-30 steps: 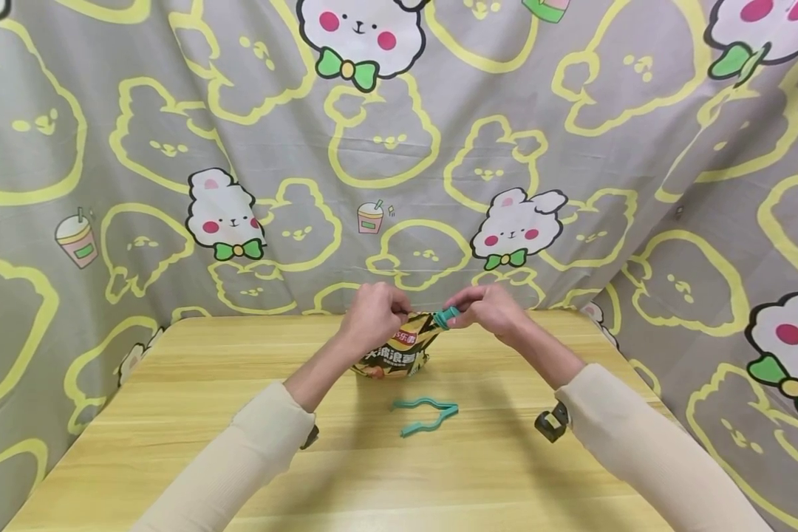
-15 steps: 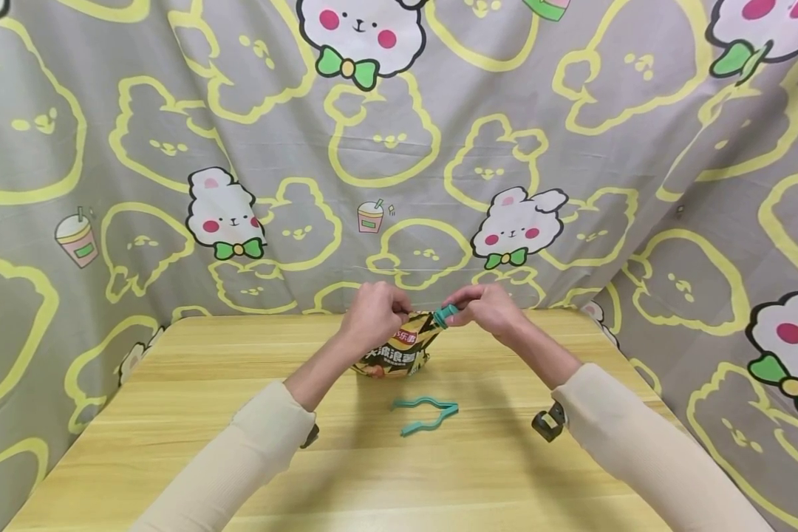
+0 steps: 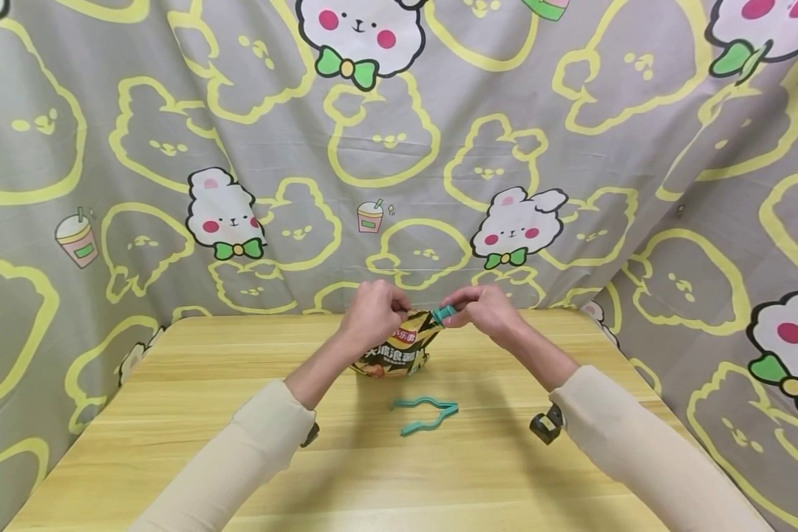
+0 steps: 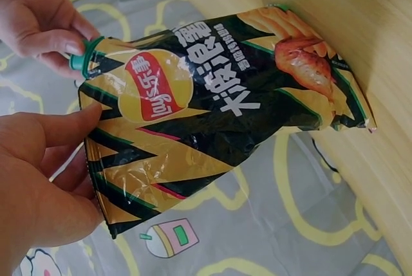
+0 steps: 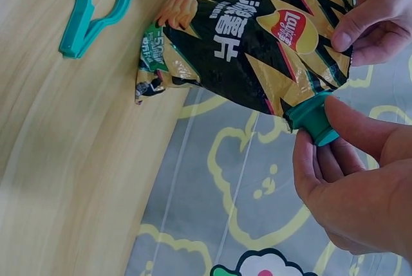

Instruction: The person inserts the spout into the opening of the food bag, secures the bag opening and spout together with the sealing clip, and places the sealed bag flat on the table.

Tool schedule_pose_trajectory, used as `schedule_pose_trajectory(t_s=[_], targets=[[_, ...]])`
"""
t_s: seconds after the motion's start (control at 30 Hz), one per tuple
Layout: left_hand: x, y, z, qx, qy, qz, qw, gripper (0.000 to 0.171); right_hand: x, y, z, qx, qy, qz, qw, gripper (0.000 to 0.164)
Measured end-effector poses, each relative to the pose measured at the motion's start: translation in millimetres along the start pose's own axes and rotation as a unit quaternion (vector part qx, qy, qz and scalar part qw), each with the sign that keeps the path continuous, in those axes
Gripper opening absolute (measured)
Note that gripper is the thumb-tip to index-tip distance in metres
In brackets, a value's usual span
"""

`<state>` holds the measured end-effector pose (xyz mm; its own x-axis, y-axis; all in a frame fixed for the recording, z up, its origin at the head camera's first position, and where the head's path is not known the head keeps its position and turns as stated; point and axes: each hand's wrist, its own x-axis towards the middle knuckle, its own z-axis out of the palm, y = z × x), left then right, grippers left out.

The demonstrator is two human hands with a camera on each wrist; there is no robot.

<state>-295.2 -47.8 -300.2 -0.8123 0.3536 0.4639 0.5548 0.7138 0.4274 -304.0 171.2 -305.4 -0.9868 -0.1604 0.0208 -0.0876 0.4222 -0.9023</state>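
Note:
A black and gold Lay's potato chip bag [image 3: 399,355] stands on the table, its upper edge raised toward both hands. In the left wrist view, my left hand [image 4: 45,173] pinches the bag's top edge, thumb on the printed front and fingers behind. My right hand [image 5: 367,166] pinches a teal, spout-like plastic piece [image 5: 315,118] between thumb and fingers. That piece sits at the bag's top corner, touching it; how far the corner goes inside is hidden. Nearer the person, a teal V-shaped bag clip [image 3: 448,408] lies spread on the table.
The light wooden table [image 3: 239,473] reaches back to a grey curtain [image 3: 279,148] printed with yellow outlines and white cartoon animals. More of this curtain hangs along the sides. Small dark devices [image 3: 547,425] are strapped at the wrists.
My right hand has shifted very slightly left with the teal spout-like piece, closer to the bag. My left hand, the bag and the clip on the table look the same.

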Motion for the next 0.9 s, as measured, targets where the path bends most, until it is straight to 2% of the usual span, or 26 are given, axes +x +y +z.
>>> schedule_pose_trajectory(t_s=[0.37, 0.9], targets=[[1.0, -0.1, -0.3, -0.004, -0.002, -0.005, 1.0000, 0.013, 0.1, 1.8, 1.5, 0.000, -0.006, 0.001, 1.000, 0.029], [1.0, 0.4, -0.4, 0.000, -0.007, -0.012, 0.9999, 0.014, 2.0, -1.4, 5.6, -0.028, 0.010, -0.002, 1.000, 0.027]])
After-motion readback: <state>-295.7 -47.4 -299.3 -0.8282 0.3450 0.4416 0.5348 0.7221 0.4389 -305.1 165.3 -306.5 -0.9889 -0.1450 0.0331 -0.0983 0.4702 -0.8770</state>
